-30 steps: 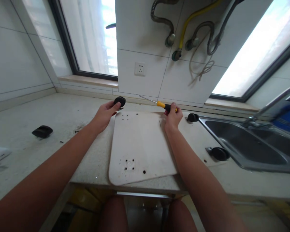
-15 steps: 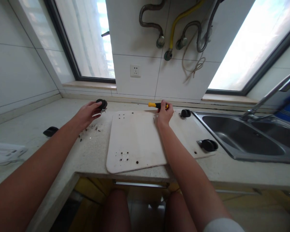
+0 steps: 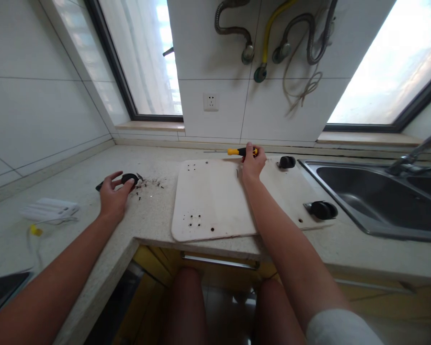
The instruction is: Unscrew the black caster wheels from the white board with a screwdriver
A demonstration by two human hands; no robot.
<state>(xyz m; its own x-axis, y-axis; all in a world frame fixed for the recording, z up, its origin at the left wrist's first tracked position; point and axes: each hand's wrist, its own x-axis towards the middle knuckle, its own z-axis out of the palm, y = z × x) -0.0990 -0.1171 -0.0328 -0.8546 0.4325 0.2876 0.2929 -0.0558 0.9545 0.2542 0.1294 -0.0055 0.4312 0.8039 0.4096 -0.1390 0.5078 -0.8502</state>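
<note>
The left hand (image 3: 114, 197) rests on the pale speckled stone countertop (image 3: 75, 191) at about nine o'clock from the white rectangular board with rounded corners (image 3: 211, 201). Its fingers are loosely spread and curled over a small black caster wheel with a metal mounting plate (image 3: 130, 179), the fingertips touching the wheel's top; whether they actually grip it I cannot tell. Dark crumbs of debris (image 3: 151, 184) lie scattered at three o'clock from that wheel, between it and the board's left edge.

The right hand (image 3: 253, 164) reaches to the board's far edge, at twelve o'clock. Its fingers are pressed together around the yellow-and-black handle of a screwdriver (image 3: 241, 152), which lies roughly level and points toward nine o'clock.

Two more black caster wheels stay fixed on the board's right part: one (image 3: 286, 162) at three o'clock from the right hand, just beside it, and one (image 3: 322, 210) near the board's lower right corner. Clusters of small screw holes (image 3: 195, 220) show at the board's near left corner. A stainless steel sink (image 3: 366, 201) sits at three o'clock from the board. A white power strip (image 3: 50, 210) lies at nine o'clock from the left hand.
</note>
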